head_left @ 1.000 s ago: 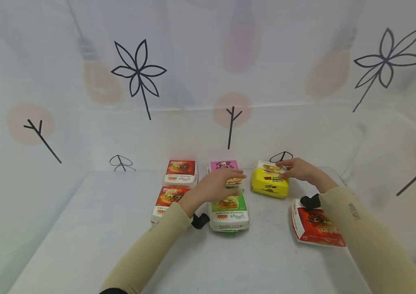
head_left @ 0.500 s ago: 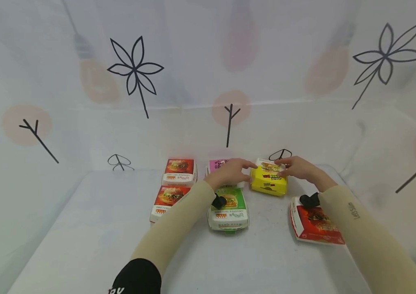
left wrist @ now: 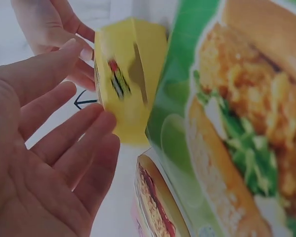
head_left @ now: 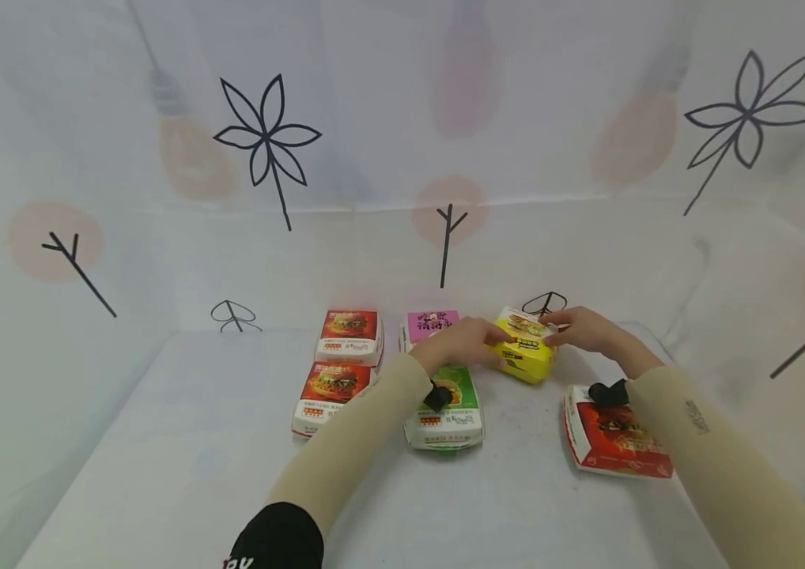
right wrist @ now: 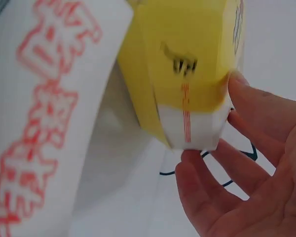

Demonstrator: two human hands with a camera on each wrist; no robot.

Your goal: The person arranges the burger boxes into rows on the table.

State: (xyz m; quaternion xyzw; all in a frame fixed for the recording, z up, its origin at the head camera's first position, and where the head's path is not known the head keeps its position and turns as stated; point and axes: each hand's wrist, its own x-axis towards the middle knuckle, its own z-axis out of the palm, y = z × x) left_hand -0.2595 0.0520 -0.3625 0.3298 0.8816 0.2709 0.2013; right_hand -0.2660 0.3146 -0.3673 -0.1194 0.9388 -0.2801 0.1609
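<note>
A yellow burger box (head_left: 527,348) stands at the back right, slightly turned, between the two hands. My left hand (head_left: 462,344) reaches over the green burger box (head_left: 445,427), and its nearly straight fingers touch the yellow box's left side. In the left wrist view the fingertips (left wrist: 106,121) lie at its edge. My right hand (head_left: 587,332) grips the yellow box from the right; in the right wrist view the thumb (right wrist: 241,81) presses one side and the fingers curl round its white end. Behind the left hand, a pink burger box (head_left: 431,324) is partly covered.
Two red burger boxes, one behind (head_left: 349,336) and one in front (head_left: 331,391), stand left of centre. Another red box (head_left: 616,442) lies under the right forearm, near the table's right side. A patterned cloth (head_left: 345,261) hangs behind the white table (head_left: 182,458).
My left hand has moved right from over the pink and green boxes to the yellow box. The yellow box has turned slightly between the hands. My right hand stays at its right side.
</note>
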